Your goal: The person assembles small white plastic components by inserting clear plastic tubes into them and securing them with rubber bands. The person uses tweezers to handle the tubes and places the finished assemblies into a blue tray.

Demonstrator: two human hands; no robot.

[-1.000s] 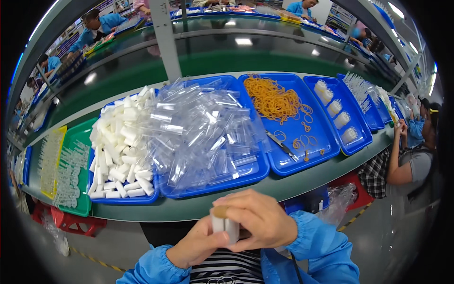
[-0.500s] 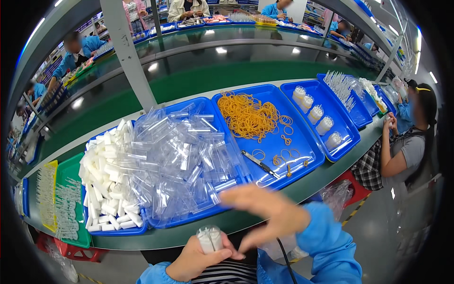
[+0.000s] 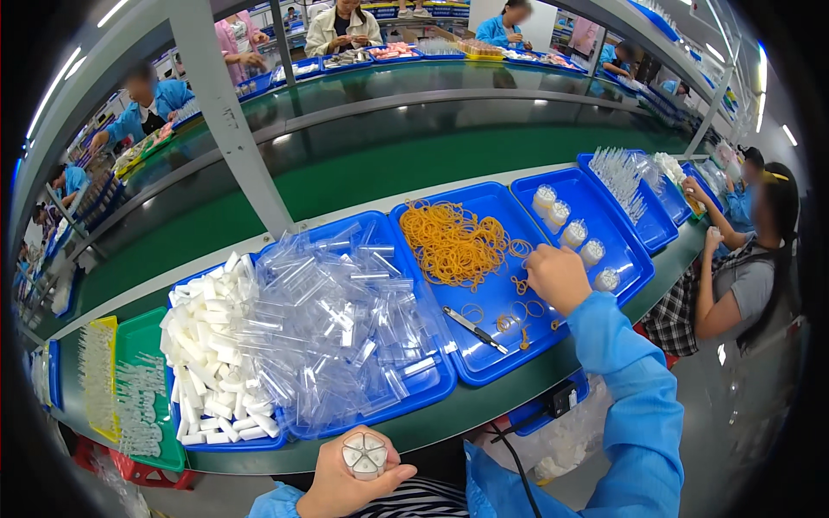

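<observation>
Near the bench's front edge, my left hand (image 3: 350,479) is wrapped round a bundle of white wedge-ended pieces (image 3: 364,454), its round top facing up. My right hand (image 3: 559,278) reaches over the right side of the blue tray of rubber bands (image 3: 561,338). Its fingers are bent together and point down; whatever lies between the tips is hidden. Tan rubber bands (image 3: 449,242) form a heap left of this hand, with a few loose bands close to it. A slim black-and-silver tool (image 3: 475,329) lies in the same tray.
Left of the bands are clear plastic sleeves (image 3: 337,319) and white pieces (image 3: 211,345). Finished-looking bundles (image 3: 574,233) stand in a blue tray (image 3: 623,274) on the right. A metal post (image 3: 231,129) rises behind the trays. A co-worker (image 3: 751,259) sits at right.
My right hand has moved from beside the left hand forward and right over the rubber-band tray. My left hand has tilted the bundle and moved slightly left and down.
</observation>
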